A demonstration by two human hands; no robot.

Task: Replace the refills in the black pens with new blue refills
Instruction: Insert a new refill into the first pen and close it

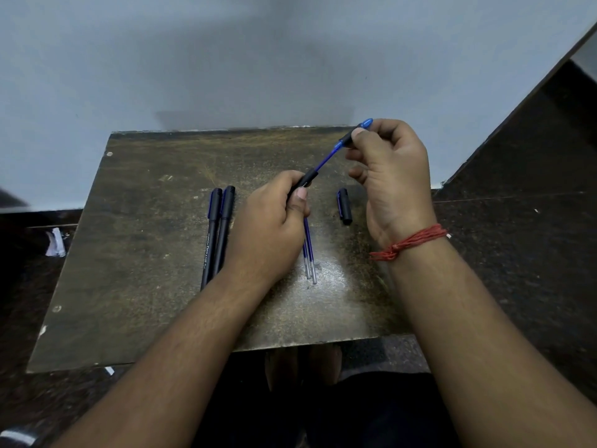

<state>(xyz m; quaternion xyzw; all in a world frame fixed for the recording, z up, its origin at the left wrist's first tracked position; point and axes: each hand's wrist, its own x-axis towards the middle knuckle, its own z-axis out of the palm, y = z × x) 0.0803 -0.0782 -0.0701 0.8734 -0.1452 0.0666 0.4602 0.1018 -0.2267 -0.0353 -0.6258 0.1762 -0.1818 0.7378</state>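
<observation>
My left hand [274,218] grips the black plastic pen barrel [306,182] above the worn brown board [145,253] | right hand [387,176] pinches the black-and-blue tip section [353,137] | thin blue refill [324,162] half out between them — risk: a skewed pull bends it.

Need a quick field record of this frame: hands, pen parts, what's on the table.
left hand: grips black pen barrel
right hand: pinches black-and-blue tip section
blue refill: exposed between barrel and tip section
capped black pens: two, side by side, left of hands
loose blue refills: on worn brown wooden table, partly under left hand
black pen cap: lying off, near right hand
</observation>
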